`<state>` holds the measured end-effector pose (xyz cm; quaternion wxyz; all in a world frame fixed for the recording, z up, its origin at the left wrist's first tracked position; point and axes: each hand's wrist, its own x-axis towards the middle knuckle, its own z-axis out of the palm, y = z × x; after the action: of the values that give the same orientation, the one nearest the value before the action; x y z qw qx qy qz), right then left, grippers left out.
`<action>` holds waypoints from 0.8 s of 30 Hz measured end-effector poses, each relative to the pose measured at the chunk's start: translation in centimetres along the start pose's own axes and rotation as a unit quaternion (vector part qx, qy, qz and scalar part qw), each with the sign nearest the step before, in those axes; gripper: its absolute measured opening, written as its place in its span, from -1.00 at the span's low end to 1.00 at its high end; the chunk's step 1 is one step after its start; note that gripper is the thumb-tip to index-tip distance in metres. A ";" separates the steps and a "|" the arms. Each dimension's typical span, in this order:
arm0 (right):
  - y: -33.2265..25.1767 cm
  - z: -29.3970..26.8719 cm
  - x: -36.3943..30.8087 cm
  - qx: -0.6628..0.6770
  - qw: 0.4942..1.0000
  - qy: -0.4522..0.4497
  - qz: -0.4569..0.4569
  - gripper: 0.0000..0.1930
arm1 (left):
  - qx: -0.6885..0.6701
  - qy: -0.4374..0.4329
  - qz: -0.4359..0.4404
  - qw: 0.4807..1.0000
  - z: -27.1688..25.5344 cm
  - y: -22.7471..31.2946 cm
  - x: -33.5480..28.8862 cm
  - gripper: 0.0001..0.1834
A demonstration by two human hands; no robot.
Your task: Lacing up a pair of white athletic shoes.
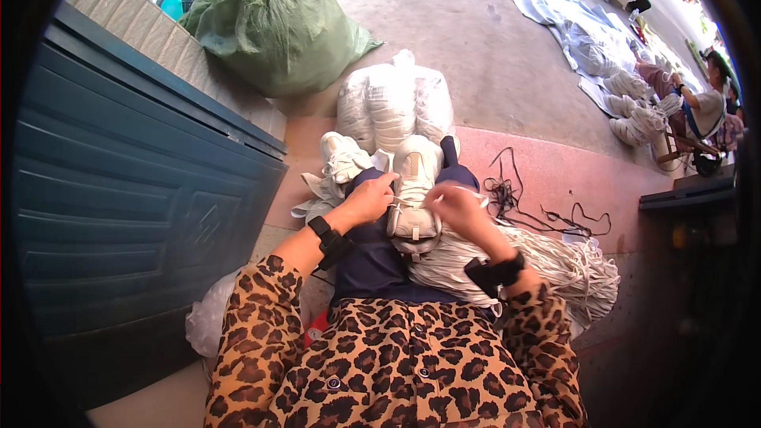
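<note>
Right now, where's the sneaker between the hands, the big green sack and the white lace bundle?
White sneaker [412,188], head view: lacing.
Green sack [273,36], head view: bulging side.
White lace bundle [555,266], head view: strands.

The tan leopard-print shirt has buttons. Black wrist straps sit at eleven and one o'clock, dark-blue trousers at twelve.
</note>
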<state>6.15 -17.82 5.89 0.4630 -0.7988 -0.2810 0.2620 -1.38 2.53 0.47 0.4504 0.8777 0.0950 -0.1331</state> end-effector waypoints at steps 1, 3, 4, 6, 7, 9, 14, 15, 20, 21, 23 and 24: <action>0.6 2.0 -0.4 -0.072 0.996 0.002 -0.056 -0.84 | 0.013 0.024 0.062 0.998 0.2 -0.2 -0.1 -0.55; 1.1 5.1 -0.3 -0.154 0.985 -0.003 -0.077 -0.85 | 0.017 0.047 0.109 0.993 0.4 -0.4 -0.2 -0.50; 1.3 6.1 -0.3 -0.225 0.972 0.007 -0.066 -0.85 | 0.014 0.068 0.145 0.987 0.4 -0.3 -0.2 -0.50; 1.8 7.3 -0.1 -0.295 0.954 0.019 -0.053 -0.86 | -0.118 0.024 -0.024 0.992 0.3 0.1 -0.3 -0.51; 2.3 7.7 0.0 -0.300 0.950 0.032 -0.079 -0.87 | -0.173 0.017 -0.069 0.982 0.2 0.4 -0.4 -0.52; 3.1 8.5 0.2 -0.330 0.936 0.049 -0.113 -0.89 | -0.191 0.014 -0.098 0.977 0.0 1.2 -0.4 -0.53; 1.0 7.3 0.7 -0.381 0.917 -0.053 -0.110 -0.89 | -0.309 0.004 -0.167 0.936 -0.6 2.2 -0.7 -0.54; -0.7 6.0 0.7 -0.375 0.916 -0.121 -0.073 -0.89 | -0.303 0.012 -0.164 0.939 -0.8 2.2 -0.7 -0.54; -11.8 -7.5 -1.0 0.574 0.807 -0.135 0.036 -0.79 | -0.332 -0.071 -0.259 0.904 -1.0 2.2 -0.2 -0.67; -14.0 -9.6 -1.7 0.622 0.766 -0.144 -0.078 -0.81 | -0.254 -0.094 -0.232 0.934 -1.1 2.6 0.3 -0.69; -17.9 -12.8 -3.3 0.657 0.718 -0.163 -0.163 -0.80 | -0.078 -0.040 -0.018 0.996 -0.9 4.1 0.9 -0.67; -19.3 -13.5 -3.4 0.653 0.705 -0.181 -0.209 -0.79 | 0.112 -0.010 0.163 0.980 -0.7 5.2 1.1 -0.65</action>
<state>8.94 -20.20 29.37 0.8519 -0.1544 -0.2781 0.4161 1.24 0.11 4.48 0.3658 0.9250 -0.0692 -0.0761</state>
